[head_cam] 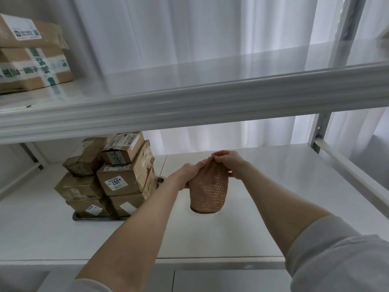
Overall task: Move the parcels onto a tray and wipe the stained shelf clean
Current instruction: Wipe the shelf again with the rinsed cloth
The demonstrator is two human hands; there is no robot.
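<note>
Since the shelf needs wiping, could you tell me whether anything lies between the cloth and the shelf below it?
Nothing visible does. The left hand and right hand hold the cloth over bare shelf; the parcels sit stacked on the tray, off to the left.

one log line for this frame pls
parcels: stacked on tray | left hand: holds cloth | right hand: pinches cloth top | cloth: held over shelf
</note>
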